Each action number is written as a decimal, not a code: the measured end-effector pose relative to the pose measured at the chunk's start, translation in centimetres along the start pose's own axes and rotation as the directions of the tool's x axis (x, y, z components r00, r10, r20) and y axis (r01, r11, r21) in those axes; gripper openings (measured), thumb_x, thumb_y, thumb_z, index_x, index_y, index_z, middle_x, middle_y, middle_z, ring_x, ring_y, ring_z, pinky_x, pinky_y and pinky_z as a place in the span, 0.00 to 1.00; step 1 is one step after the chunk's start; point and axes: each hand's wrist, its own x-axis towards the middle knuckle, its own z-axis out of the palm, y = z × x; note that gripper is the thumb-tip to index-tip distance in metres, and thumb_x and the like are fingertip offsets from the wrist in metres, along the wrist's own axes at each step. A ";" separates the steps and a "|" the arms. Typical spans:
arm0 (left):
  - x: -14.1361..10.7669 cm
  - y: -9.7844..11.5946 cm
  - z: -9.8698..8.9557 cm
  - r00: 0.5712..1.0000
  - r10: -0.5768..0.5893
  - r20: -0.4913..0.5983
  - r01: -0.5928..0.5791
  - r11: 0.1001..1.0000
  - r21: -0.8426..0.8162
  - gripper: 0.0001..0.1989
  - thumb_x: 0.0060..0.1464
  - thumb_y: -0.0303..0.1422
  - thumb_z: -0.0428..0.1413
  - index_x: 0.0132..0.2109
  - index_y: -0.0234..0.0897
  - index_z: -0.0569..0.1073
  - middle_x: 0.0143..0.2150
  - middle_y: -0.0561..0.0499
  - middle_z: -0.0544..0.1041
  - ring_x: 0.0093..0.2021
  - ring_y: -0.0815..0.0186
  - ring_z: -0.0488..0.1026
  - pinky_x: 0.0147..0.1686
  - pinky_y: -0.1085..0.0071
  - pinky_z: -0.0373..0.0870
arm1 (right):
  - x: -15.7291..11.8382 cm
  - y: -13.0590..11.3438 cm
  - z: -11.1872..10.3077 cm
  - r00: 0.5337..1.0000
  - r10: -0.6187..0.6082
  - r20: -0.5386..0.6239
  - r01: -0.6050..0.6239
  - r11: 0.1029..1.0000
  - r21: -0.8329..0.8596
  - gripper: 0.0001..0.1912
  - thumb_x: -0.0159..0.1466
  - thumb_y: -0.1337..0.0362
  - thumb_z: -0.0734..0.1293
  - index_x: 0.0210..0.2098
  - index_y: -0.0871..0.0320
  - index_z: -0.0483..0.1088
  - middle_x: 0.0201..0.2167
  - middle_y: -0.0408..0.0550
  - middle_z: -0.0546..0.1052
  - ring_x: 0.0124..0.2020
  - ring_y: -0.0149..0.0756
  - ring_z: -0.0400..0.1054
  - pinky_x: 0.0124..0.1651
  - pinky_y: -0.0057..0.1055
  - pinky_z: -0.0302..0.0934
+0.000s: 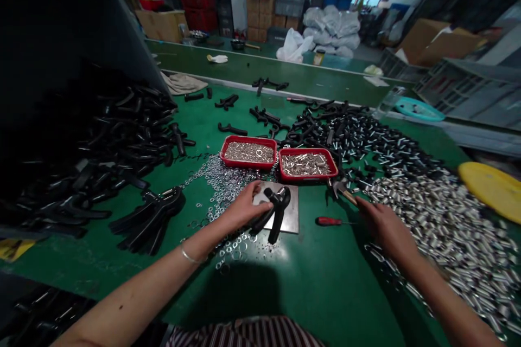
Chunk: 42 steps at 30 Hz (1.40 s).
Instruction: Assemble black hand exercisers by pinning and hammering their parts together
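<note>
My left hand (249, 207) grips a black plastic clamp-like part (277, 213) with two legs, held over a square metal plate (291, 211). Its fingers are closed on the part's left side. Over to the right, my right hand (378, 222) is wrapped round the handle of a small hammer (344, 192), whose head points left toward the plate. A red-handled screwdriver (329, 221) lies between the plate and my right hand. Behind the plate stand two red trays, one with tiny metal bits (248, 165) and one with small pins (308, 177).
Black parts spill from a grey bin (134, 27) at left, and several lie stacked (150, 219) nearby. Metal rings (223, 190) surround the plate's left. Metal cylinders (443, 222) and black-headed pieces (378, 141) heap at right, beside a yellow lid (492, 190).
</note>
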 end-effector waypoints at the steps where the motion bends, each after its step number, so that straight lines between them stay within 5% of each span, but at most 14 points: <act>1: 0.0 -0.7 -0.1 0.998 0.031 -0.054 -0.026 0.996 0.089 0.31 0.51 0.40 0.62 0.60 0.37 0.65 0.54 0.41 0.72 0.56 0.51 0.68 0.58 0.51 0.64 | 0.3 0.2 0.2 0.999 -0.049 -0.023 0.048 0.997 -0.054 0.23 0.70 0.60 0.56 0.61 0.55 0.67 0.49 0.62 0.76 0.42 0.52 0.71 0.43 0.47 0.65; 5: -0.5 -3.1 -0.3 0.980 0.178 -0.093 -0.142 0.943 0.302 0.20 0.56 0.37 0.57 0.56 0.38 0.70 0.54 0.43 0.71 0.58 0.53 0.64 0.62 0.51 0.58 | 0.5 -1.9 1.1 0.959 -0.274 0.068 0.273 0.962 0.025 0.23 0.69 0.56 0.61 0.61 0.56 0.66 0.52 0.61 0.73 0.50 0.51 0.69 0.51 0.45 0.64; 8: -0.6 -3.8 -0.7 0.968 0.247 -0.036 -0.226 0.929 0.294 0.21 0.59 0.36 0.56 0.59 0.40 0.68 0.56 0.45 0.69 0.59 0.55 0.64 0.62 0.54 0.59 | -0.2 -4.0 2.0 0.933 -0.281 0.224 0.276 0.960 0.052 0.21 0.69 0.56 0.60 0.60 0.54 0.66 0.43 0.54 0.74 0.40 0.44 0.72 0.38 0.35 0.66; 11: -0.1 -3.4 -0.8 0.964 0.260 0.058 -0.266 0.933 0.244 0.21 0.57 0.37 0.59 0.57 0.41 0.71 0.54 0.45 0.68 0.56 0.57 0.66 0.59 0.59 0.63 | -0.5 -4.7 2.5 0.937 -0.219 0.272 0.229 0.974 -0.002 0.14 0.71 0.58 0.57 0.47 0.55 0.71 0.35 0.51 0.73 0.30 0.40 0.71 0.27 0.31 0.60; 17: -0.2 -2.3 0.9 0.969 0.246 0.012 -0.236 0.917 0.322 0.20 0.55 0.38 0.60 0.54 0.41 0.74 0.50 0.45 0.69 0.54 0.54 0.66 0.58 0.56 0.62 | 1.7 -6.3 -0.3 0.996 -0.088 -0.001 0.083 0.936 0.343 0.11 0.67 0.54 0.62 0.40 0.56 0.64 0.31 0.49 0.74 0.29 0.40 0.71 0.31 0.33 0.63; 19: -0.5 -2.2 1.5 0.970 0.242 -0.014 -0.224 0.914 0.339 0.21 0.55 0.40 0.60 0.55 0.41 0.72 0.53 0.45 0.69 0.56 0.53 0.64 0.59 0.53 0.60 | 3.0 -8.8 -1.3 0.998 0.030 -0.058 0.009 0.813 0.582 0.12 0.66 0.53 0.64 0.39 0.55 0.64 0.31 0.48 0.76 0.30 0.41 0.72 0.34 0.36 0.66; 22: -0.6 -2.0 1.8 0.969 0.245 0.003 -0.231 0.908 0.348 0.23 0.54 0.42 0.61 0.57 0.44 0.71 0.54 0.47 0.69 0.56 0.52 0.63 0.58 0.52 0.60 | 4.9 -13.6 -0.9 0.984 0.176 -0.025 -0.052 0.422 0.905 0.12 0.68 0.51 0.62 0.40 0.53 0.62 0.34 0.49 0.78 0.29 0.40 0.75 0.32 0.36 0.70; 24: -0.5 -1.9 1.8 0.971 0.237 0.020 -0.228 0.908 0.353 0.21 0.54 0.41 0.62 0.54 0.45 0.72 0.51 0.48 0.70 0.54 0.53 0.64 0.57 0.53 0.61 | 5.8 -16.6 0.6 0.973 0.229 0.007 -0.053 0.195 0.979 0.13 0.67 0.50 0.62 0.42 0.52 0.60 0.36 0.48 0.79 0.27 0.39 0.76 0.29 0.36 0.71; 27: -0.3 -1.7 1.5 0.973 0.229 0.017 -0.219 0.908 0.357 0.19 0.53 0.41 0.62 0.51 0.45 0.73 0.49 0.48 0.70 0.53 0.53 0.64 0.56 0.54 0.61 | 6.6 -19.2 3.2 0.967 0.253 0.042 -0.063 0.076 0.995 0.14 0.67 0.50 0.63 0.43 0.52 0.58 0.33 0.45 0.80 0.26 0.38 0.76 0.27 0.34 0.72; 37: 0.0 -1.8 1.3 0.975 0.218 0.043 -0.219 0.913 0.343 0.18 0.54 0.41 0.62 0.51 0.44 0.71 0.50 0.49 0.70 0.54 0.54 0.63 0.56 0.55 0.59 | 6.7 -19.7 4.5 0.970 0.236 0.063 -0.098 0.141 0.985 0.14 0.68 0.50 0.61 0.43 0.52 0.58 0.34 0.46 0.80 0.29 0.38 0.77 0.30 0.33 0.72; 39: 0.1 -1.9 1.3 0.978 0.204 0.052 -0.209 0.915 0.345 0.18 0.54 0.42 0.62 0.51 0.45 0.71 0.50 0.49 0.70 0.54 0.54 0.63 0.56 0.55 0.59 | 6.6 -19.8 4.4 0.971 0.233 0.055 -0.115 0.248 0.962 0.13 0.68 0.50 0.61 0.43 0.51 0.57 0.35 0.47 0.80 0.30 0.40 0.77 0.31 0.35 0.71; 42: 0.2 -2.0 1.4 0.979 0.194 0.064 -0.204 0.916 0.344 0.19 0.54 0.42 0.62 0.52 0.45 0.71 0.50 0.48 0.70 0.54 0.53 0.63 0.56 0.55 0.59 | 6.6 -20.2 3.9 0.986 0.166 0.020 -0.109 0.546 0.830 0.13 0.68 0.51 0.61 0.42 0.52 0.58 0.33 0.51 0.79 0.31 0.46 0.77 0.32 0.37 0.68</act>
